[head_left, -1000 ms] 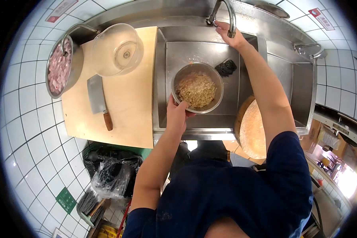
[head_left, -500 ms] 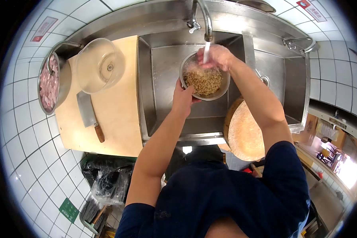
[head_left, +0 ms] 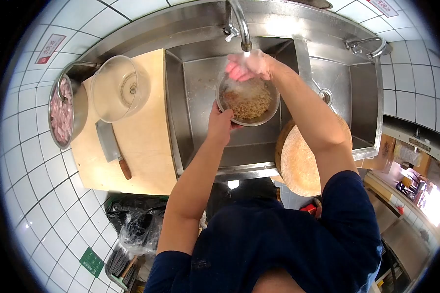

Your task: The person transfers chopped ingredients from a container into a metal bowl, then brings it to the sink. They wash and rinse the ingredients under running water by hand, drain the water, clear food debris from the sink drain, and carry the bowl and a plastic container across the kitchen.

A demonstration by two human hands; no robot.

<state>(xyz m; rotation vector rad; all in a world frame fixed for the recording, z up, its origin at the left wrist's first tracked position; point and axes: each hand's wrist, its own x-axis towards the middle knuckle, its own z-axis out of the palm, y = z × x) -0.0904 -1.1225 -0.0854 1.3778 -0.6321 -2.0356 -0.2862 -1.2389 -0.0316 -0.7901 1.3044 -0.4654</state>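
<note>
L hand (head_left: 221, 125) on bowl (head_left: 275, 109) (R hand (head_left: 252, 66) abv)

Bright scene, strong fisheye curvature, black vignetted edges, glare on steel, blown-out light at lower right

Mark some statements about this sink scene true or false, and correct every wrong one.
1. The left hand holds the mixing bowl at its edge. True.
2. Water from the faucet runs onto the right hand. True.
3. The cleaver is in the left hand. False: it lies on the wooden board.
4. The pink meat is inside the mixing bowl. False: it fills the metal basin at the board's left side.
</note>
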